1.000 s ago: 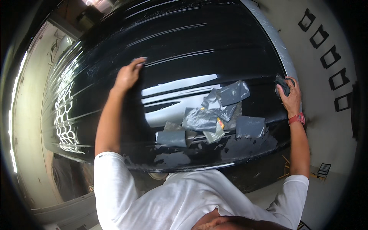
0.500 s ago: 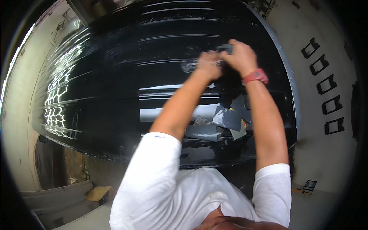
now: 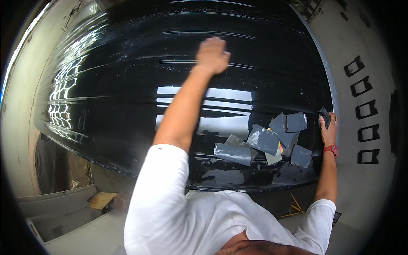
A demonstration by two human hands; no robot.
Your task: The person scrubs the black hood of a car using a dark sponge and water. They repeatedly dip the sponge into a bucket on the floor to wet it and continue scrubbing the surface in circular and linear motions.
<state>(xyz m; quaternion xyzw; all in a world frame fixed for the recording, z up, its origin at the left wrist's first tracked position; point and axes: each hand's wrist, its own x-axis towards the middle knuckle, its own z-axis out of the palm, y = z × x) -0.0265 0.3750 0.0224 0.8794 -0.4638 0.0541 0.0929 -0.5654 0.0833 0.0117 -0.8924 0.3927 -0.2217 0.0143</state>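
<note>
A large wet, glossy black ribbed panel [image 3: 127,72], like a vehicle roof, spreads out before me. My left hand [image 3: 213,55] lies over its middle, palm down and fingers stretched, slightly blurred, with nothing seen in it. At the panel's right edge my right hand [image 3: 329,131], with a red watch [image 3: 330,150] on the wrist, is closed around a dark grey piece of sandpaper [image 3: 324,114]. Several more grey sandpaper pieces [image 3: 262,139] lie heaped on the panel near me, some curled. Under them shows a pale piece [image 3: 274,157] with a bit of yellow and red.
Grey covering [image 3: 326,68] runs along the panel's right edge. Several black frame-like shapes [image 3: 366,109] line the pale surface beyond it. A yellowish board [image 3: 102,200] lies low on the left. Yellow stand legs [image 3: 296,205] show below the panel's near edge.
My hands were together over the panel's middle, with the grey sandpaper by the right one. The right hand has swung with it to the right edge; the left has moved slightly left and farther away.
</note>
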